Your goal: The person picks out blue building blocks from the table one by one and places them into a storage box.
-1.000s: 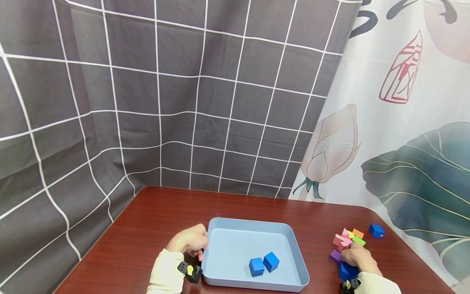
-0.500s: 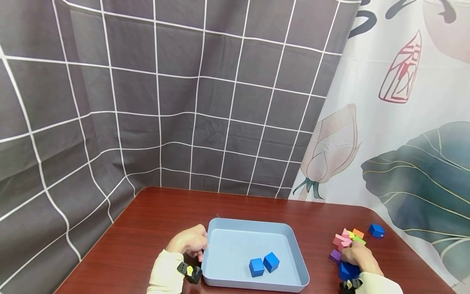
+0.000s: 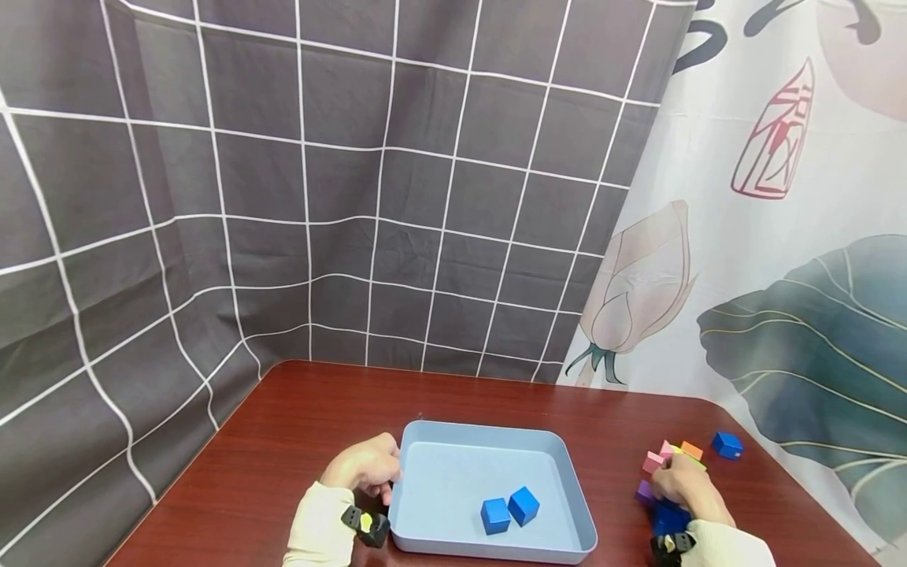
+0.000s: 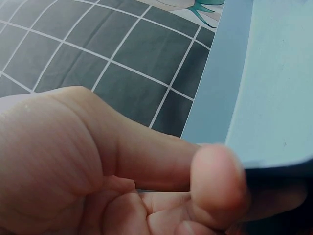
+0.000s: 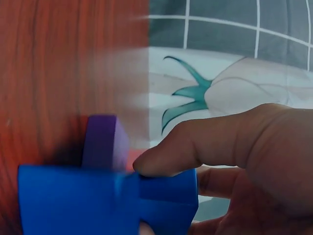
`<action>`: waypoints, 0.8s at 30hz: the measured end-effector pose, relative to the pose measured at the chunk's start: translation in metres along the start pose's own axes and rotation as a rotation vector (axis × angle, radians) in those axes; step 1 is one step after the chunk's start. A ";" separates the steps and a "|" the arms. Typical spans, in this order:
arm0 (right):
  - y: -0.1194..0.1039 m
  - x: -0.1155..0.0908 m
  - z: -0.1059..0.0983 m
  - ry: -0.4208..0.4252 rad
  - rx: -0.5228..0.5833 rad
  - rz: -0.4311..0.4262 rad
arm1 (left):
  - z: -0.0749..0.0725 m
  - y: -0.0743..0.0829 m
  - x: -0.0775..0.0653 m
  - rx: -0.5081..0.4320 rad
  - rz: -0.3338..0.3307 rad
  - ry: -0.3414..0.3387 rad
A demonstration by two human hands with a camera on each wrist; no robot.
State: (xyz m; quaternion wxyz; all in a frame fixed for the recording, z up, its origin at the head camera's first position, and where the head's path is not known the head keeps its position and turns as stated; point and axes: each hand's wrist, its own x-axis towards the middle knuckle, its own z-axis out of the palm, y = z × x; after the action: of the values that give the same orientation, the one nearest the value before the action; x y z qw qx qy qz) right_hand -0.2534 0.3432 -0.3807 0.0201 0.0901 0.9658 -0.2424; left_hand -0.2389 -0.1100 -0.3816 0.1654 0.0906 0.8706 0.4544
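Note:
A shallow light-blue tray (image 3: 453,465) lies on the table, with two blue cubes, one on the left (image 3: 495,516) and one on the right (image 3: 523,505), inside it. My left hand (image 3: 364,466) grips the tray's left side; in the left wrist view the thumb (image 4: 217,183) is at its edge and a finger reaches below. My right hand (image 3: 687,484) is at a group of blocks to the right, its thumb (image 5: 161,159) and fingers pinching a blue block (image 5: 168,208). Another blue block (image 5: 73,200) stands in front of it, and a purple block (image 5: 100,142) lies behind.
Beyond the right hand lie pink (image 3: 653,462), orange (image 3: 691,450), yellow and green blocks, partly hidden. A single blue block (image 3: 727,445) sits farther right, near the table's edge. A dark grid curtain (image 3: 347,252) and a printed white cloth (image 3: 666,339) hang behind the table.
The right hand has shifted slightly left over the blocks and now covers part of the pink and purple ones. The left hand, the tray and its two cubes stay put.

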 end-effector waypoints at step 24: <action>-0.073 -0.018 0.017 0.003 0.001 -0.146 | 0.000 0.001 -0.001 0.001 0.010 -0.004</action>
State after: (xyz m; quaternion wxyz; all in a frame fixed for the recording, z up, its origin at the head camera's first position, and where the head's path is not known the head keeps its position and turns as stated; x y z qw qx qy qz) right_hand -0.2492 0.2694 -0.3603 0.0010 0.0197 0.9697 -0.2435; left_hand -0.2378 -0.1095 -0.3802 0.1649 0.0958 0.8700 0.4547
